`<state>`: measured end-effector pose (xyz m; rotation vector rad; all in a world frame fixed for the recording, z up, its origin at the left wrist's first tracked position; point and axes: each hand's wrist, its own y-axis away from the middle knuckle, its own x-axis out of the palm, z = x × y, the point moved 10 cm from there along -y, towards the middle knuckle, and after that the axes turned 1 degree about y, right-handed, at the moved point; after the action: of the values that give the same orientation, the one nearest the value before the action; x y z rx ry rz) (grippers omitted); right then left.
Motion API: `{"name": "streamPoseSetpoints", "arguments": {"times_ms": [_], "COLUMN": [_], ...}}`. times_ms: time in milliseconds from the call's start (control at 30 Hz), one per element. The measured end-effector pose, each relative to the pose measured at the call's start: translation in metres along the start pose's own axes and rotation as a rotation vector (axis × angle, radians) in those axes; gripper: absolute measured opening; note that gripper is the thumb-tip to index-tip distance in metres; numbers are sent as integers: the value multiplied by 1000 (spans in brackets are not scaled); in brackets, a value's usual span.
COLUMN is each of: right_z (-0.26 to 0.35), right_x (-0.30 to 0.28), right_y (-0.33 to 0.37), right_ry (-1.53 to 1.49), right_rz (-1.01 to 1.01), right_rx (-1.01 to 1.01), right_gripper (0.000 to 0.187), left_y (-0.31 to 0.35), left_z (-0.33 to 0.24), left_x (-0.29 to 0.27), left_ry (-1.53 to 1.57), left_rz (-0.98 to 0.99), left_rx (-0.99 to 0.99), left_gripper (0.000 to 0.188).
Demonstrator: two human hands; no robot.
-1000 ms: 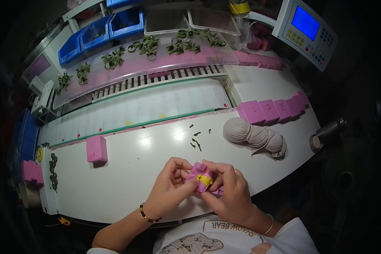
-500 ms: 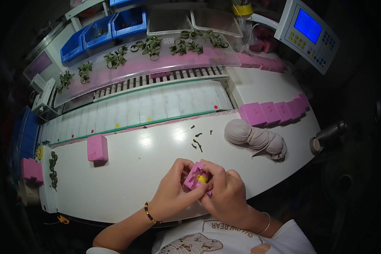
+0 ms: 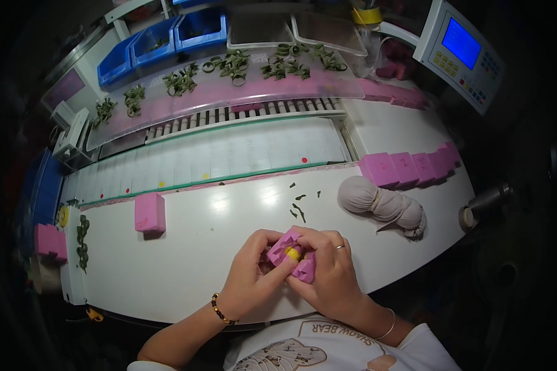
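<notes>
Above the front edge of the white table, both my hands are closed on a pink block-shaped mould (image 3: 281, 245) with jagged inner faces. It is parted, with a smaller pink flap (image 3: 305, 270) folding out to the right. In the gap sits a small yellow piece (image 3: 293, 253); its exact shape is too small to tell. My left hand (image 3: 254, 263) grips the mould's left side, its thumb reaching over to the yellow piece. Fingers of my right hand (image 3: 329, 263) wrap the right side and the flap. The undersides are hidden by my fingers.
Several pink blocks (image 3: 377, 170) stand in a row at right, beside a tied grey cloth bundle (image 3: 384, 207). Another pink block (image 3: 150, 212) is at left. Dark green scraps (image 3: 298, 210) lie mid-table. Behind are a moving-belt strip (image 3: 229, 154), green clusters (image 3: 235, 62) and a control panel (image 3: 461, 52).
The mould has been spread wider, its lower right flap now bent outward, and the yellow piece shows more openly. My hands stay in about the same place; the whole view has shifted slightly.
</notes>
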<state>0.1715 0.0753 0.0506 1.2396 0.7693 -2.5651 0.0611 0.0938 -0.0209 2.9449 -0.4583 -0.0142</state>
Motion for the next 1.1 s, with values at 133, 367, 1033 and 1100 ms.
{"name": "streamPoseSetpoints", "arguments": {"times_ms": [133, 367, 1033, 1100], "right_z": [-11, -13, -15, -14], "right_x": [5, -1, 0, 0], "right_y": [8, 5, 5, 1], "right_ry": [-109, -135, -104, -74], "right_rz": [-50, -99, -86, -47], "right_rx": [38, 17, 20, -8], "right_gripper": [69, 60, 83, 86], "left_y": [0, 8, 5, 7], "left_z": [0, -12, -18, -14], "left_x": [-1, -1, -3, 0], "left_ry": [-125, -152, -49, -33], "left_rz": [-1, 13, 41, 44], "left_rx": [48, 112, 52, 19], "left_gripper": [38, 38, 47, 49]}}
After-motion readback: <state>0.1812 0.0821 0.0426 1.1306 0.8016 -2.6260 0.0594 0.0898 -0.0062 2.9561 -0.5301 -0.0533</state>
